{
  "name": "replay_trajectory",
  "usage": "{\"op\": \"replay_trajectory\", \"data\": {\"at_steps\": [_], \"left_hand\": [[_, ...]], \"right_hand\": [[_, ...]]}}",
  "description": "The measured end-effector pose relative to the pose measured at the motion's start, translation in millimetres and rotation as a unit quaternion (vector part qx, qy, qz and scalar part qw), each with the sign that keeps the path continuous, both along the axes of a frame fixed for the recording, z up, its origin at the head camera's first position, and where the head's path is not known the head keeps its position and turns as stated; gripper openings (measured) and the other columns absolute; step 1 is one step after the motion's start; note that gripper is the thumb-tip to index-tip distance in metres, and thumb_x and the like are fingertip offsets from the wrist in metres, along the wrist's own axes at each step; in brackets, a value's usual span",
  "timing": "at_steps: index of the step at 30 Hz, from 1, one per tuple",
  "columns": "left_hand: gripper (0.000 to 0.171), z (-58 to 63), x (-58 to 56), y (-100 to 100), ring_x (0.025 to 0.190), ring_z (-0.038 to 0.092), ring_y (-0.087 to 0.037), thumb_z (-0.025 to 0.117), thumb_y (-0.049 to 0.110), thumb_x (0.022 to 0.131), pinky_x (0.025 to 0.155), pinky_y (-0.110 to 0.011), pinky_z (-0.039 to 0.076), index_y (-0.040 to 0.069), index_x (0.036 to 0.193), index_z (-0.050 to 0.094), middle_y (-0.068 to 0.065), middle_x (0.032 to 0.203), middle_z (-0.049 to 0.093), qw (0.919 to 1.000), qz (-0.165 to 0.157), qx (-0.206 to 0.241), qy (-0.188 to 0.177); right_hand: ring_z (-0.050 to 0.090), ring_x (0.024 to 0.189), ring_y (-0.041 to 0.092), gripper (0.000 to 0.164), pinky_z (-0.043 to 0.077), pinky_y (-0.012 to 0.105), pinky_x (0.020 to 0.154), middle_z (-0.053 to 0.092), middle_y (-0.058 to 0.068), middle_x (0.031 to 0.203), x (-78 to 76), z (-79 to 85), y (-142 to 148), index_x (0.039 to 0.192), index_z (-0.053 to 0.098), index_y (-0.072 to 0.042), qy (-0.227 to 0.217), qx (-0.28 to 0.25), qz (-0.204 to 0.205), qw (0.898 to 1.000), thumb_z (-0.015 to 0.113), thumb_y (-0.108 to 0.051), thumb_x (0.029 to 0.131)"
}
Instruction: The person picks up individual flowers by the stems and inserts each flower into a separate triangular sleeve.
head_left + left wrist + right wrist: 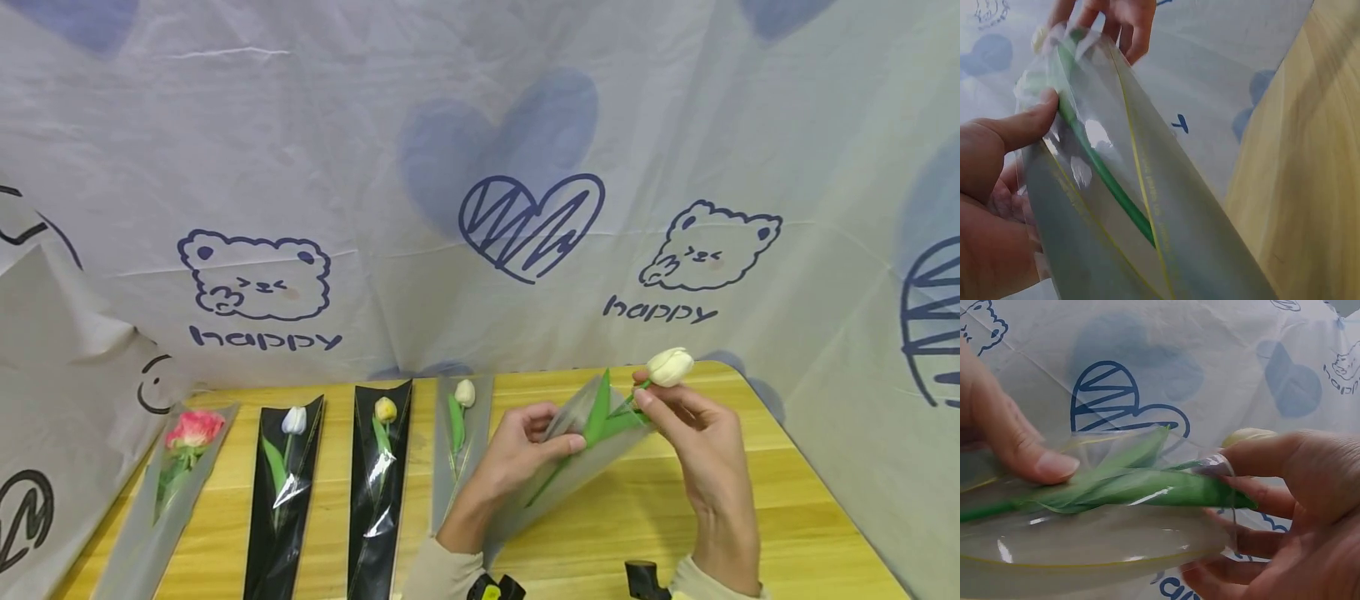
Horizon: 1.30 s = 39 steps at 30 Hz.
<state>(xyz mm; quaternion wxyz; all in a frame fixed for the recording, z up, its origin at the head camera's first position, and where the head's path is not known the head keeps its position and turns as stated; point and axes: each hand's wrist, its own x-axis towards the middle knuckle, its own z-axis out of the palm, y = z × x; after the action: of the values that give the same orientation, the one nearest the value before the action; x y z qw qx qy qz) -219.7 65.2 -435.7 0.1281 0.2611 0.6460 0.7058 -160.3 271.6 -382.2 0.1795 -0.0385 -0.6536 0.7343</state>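
A white artificial tulip (670,367) has its stem and green leaves partly inside a clear-fronted grey flower sleeve (1204,237). The bloom stays outside the sleeve's mouth. My left hand (517,454) grips the sleeve near that mouth, thumb pressing on the front film over the stem. With thumb and fingers, my right hand (705,450) pinches the tulip just beneath its bloom. In the right wrist view the green leaves (1147,487) lie behind the film, one tip reaching the opening by the right fingers. The bloom is mostly hidden there behind the right hand.
Left of my hands on the wooden table (795,500) lie several sleeved flowers: a pink one (197,429), a pale tulip in black (294,421), a yellow tulip in black (386,409), and a white tulip in grey (465,393). A printed cloth (390,167) hangs behind.
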Motion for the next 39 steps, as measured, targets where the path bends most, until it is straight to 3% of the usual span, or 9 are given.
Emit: {"op": "replay_trajectory", "data": {"at_steps": [4, 9, 14, 17, 20, 23, 25, 32, 39], "left_hand": [[0.018, 9.1, 5.6, 3.5, 0.079, 0.068, -0.004, 0.075, 0.007, 0.093, 0.068, -0.021, 0.05, -0.006, 0.104, 0.07, -0.017, 0.098, 0.075, 0.9988, 0.016, -0.03, 0.036], [0.017, 15.0, 10.3, 5.5, 0.079, 0.067, -0.005, 0.075, 0.012, 0.095, 0.066, -0.021, 0.049, -0.002, 0.104, 0.071, -0.014, 0.098, 0.076, 0.9969, 0.015, -0.054, 0.055], [0.024, 10.6, 4.8, -5.3, 0.083, 0.068, -0.009, 0.07, 0.012, 0.099, 0.07, -0.023, 0.052, 0.001, 0.12, 0.067, -0.01, 0.101, 0.075, 0.9951, -0.068, -0.066, 0.03], [0.032, 6.5, -0.5, -17.5, 0.081, 0.066, -0.01, 0.067, 0.011, 0.101, 0.072, -0.023, 0.052, 0.002, 0.131, 0.064, -0.006, 0.101, 0.073, 0.9859, -0.135, -0.098, 0.014], [0.034, 3.5, -3.8, -27.9, 0.079, 0.064, -0.01, 0.067, 0.008, 0.1, 0.072, -0.022, 0.05, 0.002, 0.134, 0.064, -0.005, 0.102, 0.073, 0.9781, -0.159, -0.133, 0.018], [0.032, 2.2, -4.8, -32.5, 0.08, 0.065, -0.009, 0.069, 0.006, 0.098, 0.072, -0.022, 0.049, 0.001, 0.13, 0.067, -0.007, 0.103, 0.074, 0.9797, -0.142, -0.14, 0.018], [0.029, 2.0, -4.5, -32.9, 0.08, 0.066, -0.01, 0.07, 0.004, 0.097, 0.071, -0.022, 0.05, 0.0, 0.125, 0.07, -0.008, 0.103, 0.074, 0.9825, -0.125, -0.137, 0.019], [0.022, 2.7, -3.9, -29.7, 0.082, 0.07, -0.01, 0.071, 0.002, 0.096, 0.071, -0.022, 0.052, -0.003, 0.117, 0.073, -0.012, 0.103, 0.076, 0.9861, -0.096, -0.133, 0.027], [0.018, 2.4, -6.6, -29.2, 0.08, 0.071, -0.012, 0.071, 0.004, 0.097, 0.069, -0.022, 0.051, -0.003, 0.113, 0.074, -0.014, 0.1, 0.076, 0.9846, -0.091, -0.142, 0.044]], "right_hand": [[0.07, 0.099, 0.014, 0.014, 0.058, 0.029, 0.082, 0.073, 0.002, 0.115, 1.9, 0.2, 0.7, 0.103, 0.074, 0.004, -0.024, 0.006, 0.033, 0.999, 0.074, -0.008, 0.095], [0.068, 0.083, 0.011, 0.004, 0.058, 0.028, 0.071, 0.073, -0.002, 0.099, 4.5, 1.0, 1.5, 0.099, 0.077, -0.01, -0.069, 0.023, 0.032, 0.997, 0.074, -0.01, 0.096], [0.067, 0.078, 0.01, 0.004, 0.057, 0.026, 0.068, 0.074, -0.001, 0.091, 6.5, 0.5, 4.7, 0.096, 0.078, -0.012, -0.065, 0.008, 0.019, 0.998, 0.075, -0.009, 0.095], [0.067, 0.077, 0.01, 0.005, 0.057, 0.025, 0.068, 0.074, 0.0, 0.09, 8.4, 1.5, 7.5, 0.094, 0.079, -0.009, -0.043, -0.035, -0.013, 0.998, 0.075, -0.006, 0.094], [0.067, 0.073, 0.009, 0.008, 0.057, 0.023, 0.066, 0.074, 0.002, 0.087, 10.0, 3.9, 10.4, 0.092, 0.079, -0.005, -0.011, -0.104, -0.063, 0.993, 0.074, 0.001, 0.093], [0.068, 0.073, 0.01, 0.011, 0.057, 0.022, 0.066, 0.075, 0.004, 0.086, 12.3, 6.4, 13.8, 0.091, 0.079, -0.001, 0.026, -0.155, -0.093, 0.983, 0.072, 0.007, 0.092], [0.07, 0.076, 0.011, 0.014, 0.057, 0.022, 0.068, 0.076, 0.006, 0.09, 14.7, 6.9, 16.5, 0.091, 0.079, 0.002, 0.044, -0.172, -0.087, 0.98, 0.069, 0.011, 0.091], [0.07, 0.084, 0.011, 0.02, 0.057, 0.022, 0.074, 0.075, 0.006, 0.092, 23.7, 5.1, 24.6, 0.094, 0.08, 0.004, 0.049, -0.106, -0.023, 0.993, 0.066, 0.017, 0.091], [0.069, 0.087, 0.008, 0.019, 0.057, 0.021, 0.077, 0.074, 0.001, 0.096, 26.8, 4.8, 30.8, 0.099, 0.082, -0.006, -0.005, -0.056, -0.005, 0.998, 0.068, 0.008, 0.094]]}}
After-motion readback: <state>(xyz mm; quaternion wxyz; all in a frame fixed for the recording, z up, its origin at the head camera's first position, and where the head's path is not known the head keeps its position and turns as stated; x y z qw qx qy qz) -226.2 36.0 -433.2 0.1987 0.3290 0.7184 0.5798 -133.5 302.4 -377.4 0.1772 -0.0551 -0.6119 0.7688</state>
